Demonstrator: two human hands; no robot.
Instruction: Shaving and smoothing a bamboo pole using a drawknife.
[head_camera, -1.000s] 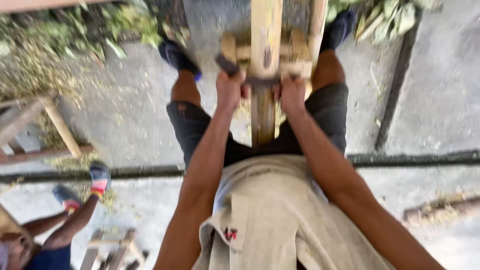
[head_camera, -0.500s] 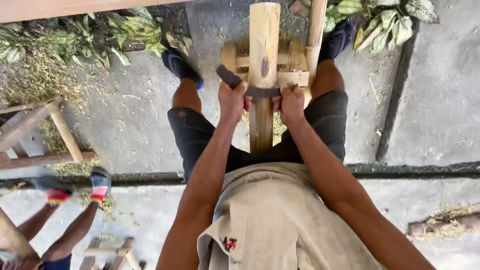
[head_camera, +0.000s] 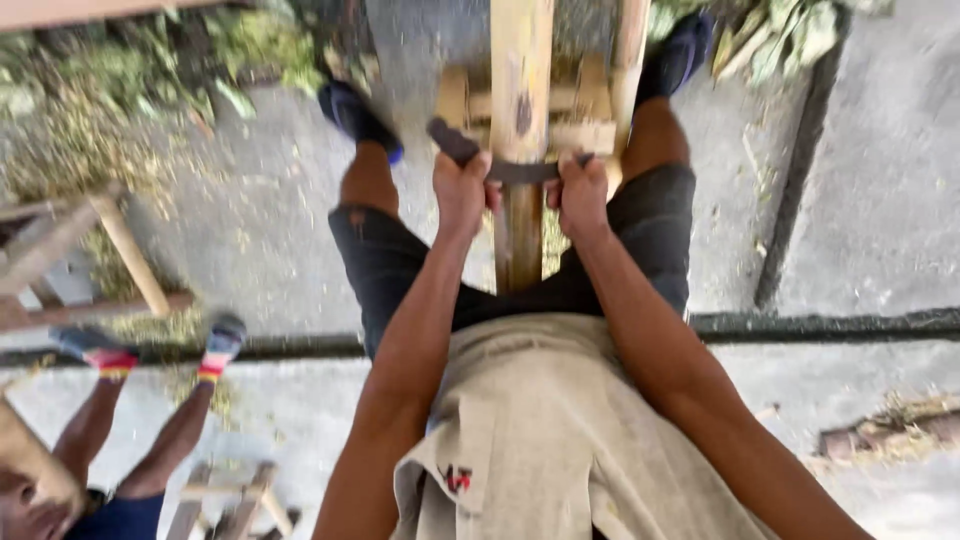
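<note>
We sit astride the bamboo pole (head_camera: 520, 130), left hand (head_camera: 462, 190) and right hand (head_camera: 582, 195) each clamped on a handle of the drawknife (head_camera: 510, 168) laid across it for even pull.

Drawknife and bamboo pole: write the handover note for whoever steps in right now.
Left hand: closed on the left handle of the drawknife.
Right hand: closed on the right handle.
The blade lies across the bamboo pole, which runs lengthwise between the knees and rests on a small wooden frame by the feet.
Done: some shavings lie on the concrete floor; how much of the pole is shaved cannot be told.
Left: cannot be judged from this view.
Another person sits at lower left, beside other wooden frames.
</note>
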